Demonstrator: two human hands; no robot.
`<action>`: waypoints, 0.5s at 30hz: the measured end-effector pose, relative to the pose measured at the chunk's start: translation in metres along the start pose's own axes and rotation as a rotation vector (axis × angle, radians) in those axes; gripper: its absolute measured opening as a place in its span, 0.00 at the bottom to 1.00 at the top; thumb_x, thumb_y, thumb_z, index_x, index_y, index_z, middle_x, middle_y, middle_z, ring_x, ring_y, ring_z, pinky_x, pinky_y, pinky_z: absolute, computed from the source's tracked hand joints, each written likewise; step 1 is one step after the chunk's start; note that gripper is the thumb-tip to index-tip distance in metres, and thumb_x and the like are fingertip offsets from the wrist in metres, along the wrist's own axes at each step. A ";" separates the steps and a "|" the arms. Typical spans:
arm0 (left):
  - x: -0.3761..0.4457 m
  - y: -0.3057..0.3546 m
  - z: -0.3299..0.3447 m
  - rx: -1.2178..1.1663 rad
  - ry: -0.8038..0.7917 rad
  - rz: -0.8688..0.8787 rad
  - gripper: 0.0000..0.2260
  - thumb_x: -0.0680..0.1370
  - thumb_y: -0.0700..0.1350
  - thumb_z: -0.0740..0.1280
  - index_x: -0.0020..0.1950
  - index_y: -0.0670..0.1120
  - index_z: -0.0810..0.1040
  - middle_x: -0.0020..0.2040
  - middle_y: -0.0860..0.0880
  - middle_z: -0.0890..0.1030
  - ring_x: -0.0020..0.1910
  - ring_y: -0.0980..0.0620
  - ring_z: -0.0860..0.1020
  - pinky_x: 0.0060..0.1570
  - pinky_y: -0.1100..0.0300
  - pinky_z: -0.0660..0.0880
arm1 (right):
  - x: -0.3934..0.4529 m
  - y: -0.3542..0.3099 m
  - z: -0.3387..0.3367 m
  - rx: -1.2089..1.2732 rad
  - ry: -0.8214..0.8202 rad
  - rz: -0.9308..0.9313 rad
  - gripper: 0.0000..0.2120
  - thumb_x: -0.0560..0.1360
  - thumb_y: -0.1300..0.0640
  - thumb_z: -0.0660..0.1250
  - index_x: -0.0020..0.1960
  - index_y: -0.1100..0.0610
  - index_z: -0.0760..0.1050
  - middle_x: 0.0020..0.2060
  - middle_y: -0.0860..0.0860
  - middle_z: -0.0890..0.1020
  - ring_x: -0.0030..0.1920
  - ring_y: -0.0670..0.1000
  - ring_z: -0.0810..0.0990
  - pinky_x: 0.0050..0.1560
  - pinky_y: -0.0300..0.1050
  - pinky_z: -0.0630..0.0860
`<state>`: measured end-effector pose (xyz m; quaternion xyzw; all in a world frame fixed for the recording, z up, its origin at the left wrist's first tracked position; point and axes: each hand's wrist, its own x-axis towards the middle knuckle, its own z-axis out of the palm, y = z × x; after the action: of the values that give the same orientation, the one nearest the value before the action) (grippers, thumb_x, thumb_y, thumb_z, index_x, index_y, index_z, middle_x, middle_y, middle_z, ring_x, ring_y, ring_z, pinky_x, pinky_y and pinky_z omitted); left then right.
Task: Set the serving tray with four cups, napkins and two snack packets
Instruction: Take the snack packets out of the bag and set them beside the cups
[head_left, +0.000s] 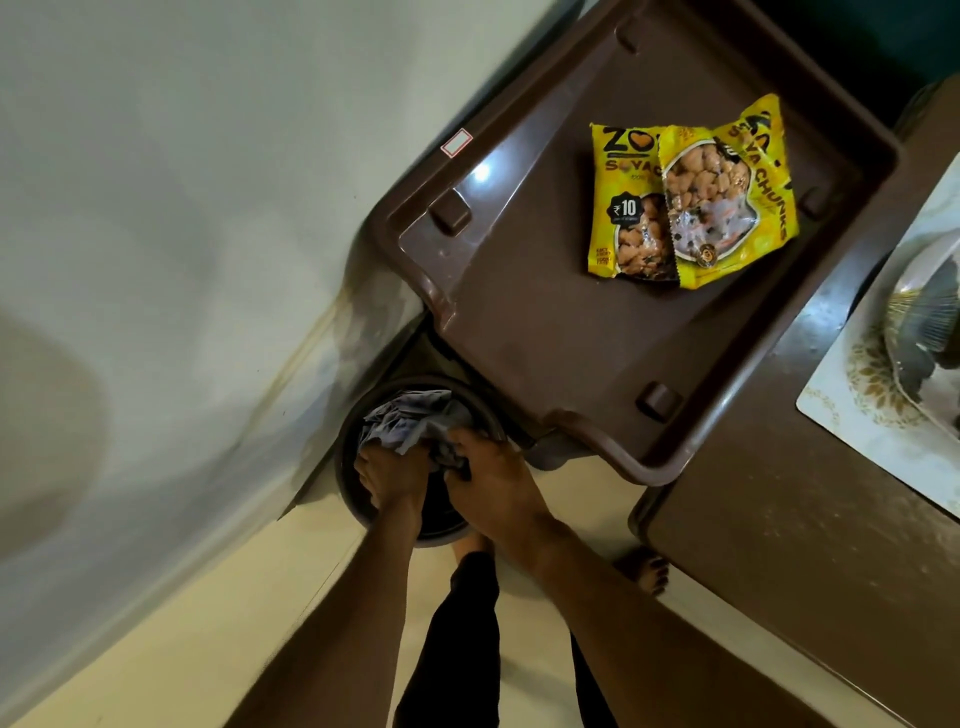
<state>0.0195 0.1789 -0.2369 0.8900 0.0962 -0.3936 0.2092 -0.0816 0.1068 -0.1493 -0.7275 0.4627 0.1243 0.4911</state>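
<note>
Two yellow snack packets (691, 197) lie overlapping on a brown plastic surface (545, 312) that looks like a tray or stool top, at the upper right. Below it, on the floor by the wall, stands a dark round bin (353, 467) holding crumpled pale napkins (410, 421). My left hand (389, 475) and my right hand (493, 478) are both down in the bin, fingers closed on the crumpled napkins. No cups are in view.
A brown table (779, 545) fills the lower right, carrying a floral white mat (852, 395) with a glass dish (924, 322). A pale wall (182, 234) runs along the left. My legs and bare feet stand on the cream floor (260, 597).
</note>
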 end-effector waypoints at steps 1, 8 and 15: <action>-0.004 0.004 -0.002 -0.037 0.019 0.022 0.39 0.76 0.52 0.76 0.79 0.39 0.63 0.79 0.39 0.67 0.78 0.36 0.66 0.75 0.40 0.68 | -0.001 -0.002 -0.001 0.001 -0.002 -0.003 0.21 0.79 0.60 0.66 0.72 0.55 0.72 0.70 0.53 0.78 0.73 0.53 0.74 0.75 0.46 0.70; -0.040 0.030 -0.032 -0.284 0.062 0.179 0.31 0.72 0.51 0.71 0.73 0.42 0.74 0.69 0.40 0.78 0.68 0.38 0.77 0.69 0.41 0.75 | -0.010 -0.022 -0.010 -0.008 -0.024 -0.012 0.21 0.79 0.58 0.64 0.71 0.54 0.72 0.66 0.55 0.81 0.69 0.55 0.78 0.71 0.52 0.75; -0.086 0.051 -0.065 -0.438 0.028 0.252 0.16 0.79 0.41 0.70 0.66 0.42 0.76 0.61 0.42 0.82 0.61 0.42 0.81 0.65 0.42 0.79 | -0.028 -0.057 -0.028 0.036 0.007 -0.102 0.24 0.79 0.60 0.65 0.75 0.53 0.69 0.67 0.54 0.81 0.68 0.54 0.78 0.72 0.52 0.75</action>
<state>0.0222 0.1619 -0.1189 0.8338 0.0705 -0.3218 0.4429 -0.0592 0.1036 -0.0840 -0.7416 0.4288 0.0883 0.5082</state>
